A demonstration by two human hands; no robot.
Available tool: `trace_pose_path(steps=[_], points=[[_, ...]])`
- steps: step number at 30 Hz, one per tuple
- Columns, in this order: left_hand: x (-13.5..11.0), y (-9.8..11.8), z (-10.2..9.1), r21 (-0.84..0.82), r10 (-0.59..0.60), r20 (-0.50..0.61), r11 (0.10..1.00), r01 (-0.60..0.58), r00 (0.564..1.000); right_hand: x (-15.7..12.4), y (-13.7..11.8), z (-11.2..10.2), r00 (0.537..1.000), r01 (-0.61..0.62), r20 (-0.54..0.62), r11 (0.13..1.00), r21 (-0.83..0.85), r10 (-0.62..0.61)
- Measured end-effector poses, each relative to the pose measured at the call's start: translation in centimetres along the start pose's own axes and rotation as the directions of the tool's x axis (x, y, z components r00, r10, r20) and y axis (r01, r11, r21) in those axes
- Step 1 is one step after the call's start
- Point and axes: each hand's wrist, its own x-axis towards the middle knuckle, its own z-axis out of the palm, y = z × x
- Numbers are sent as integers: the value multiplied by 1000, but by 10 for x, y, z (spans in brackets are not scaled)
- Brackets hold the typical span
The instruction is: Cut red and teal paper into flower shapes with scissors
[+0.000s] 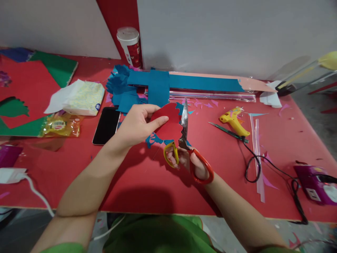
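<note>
My left hand (139,123) pinches a red paper cutout (170,124) by its left side, thumb on top. The cutout's right edge is wavy. In my right hand (188,160) is a pair of scissors (184,123) with one yellow and one red handle loop. The handles are spread apart, and the blades point away from me at the cutout's wavy edge. Blue paper scraps (154,140) lie on the table just under the cutout. A black-screened phone (106,125) rests left of my left hand, partly covered by my wrist.
Blue paper strips (159,88) lie along the wall beside a lidded cup (130,47). At right are a yellow glue gun (234,121), a green-handled craft knife (228,131), clear glue sticks (258,165) and a purple box (316,184) with cords. Tissues (84,96) and coloured sheets (34,84) sit left.
</note>
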Motion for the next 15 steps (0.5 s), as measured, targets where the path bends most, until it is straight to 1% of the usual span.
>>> trace_pose_path(steps=[2,4,8,12,15], points=[[-2,1,3,9,17,-23,1000,-16,1000,1,-3,2,1000,-12,12,1000,15,12],[-3,1,6,2,25,-51,1000,-25,998,1,-4,3,1000,-13,-3,1000,21,13],[-6,0,12,-38,17,-89,999,-21,996,2,-3,2,1000,4,-15,1000,30,-3],[-8,-2,17,-49,16,-132,999,-23,991,2,-3,3,999,-21,-31,1000,-7,20],[-9,-2,21,-37,25,-142,999,-31,990,1,-3,5,999,-18,-46,1000,-19,17]])
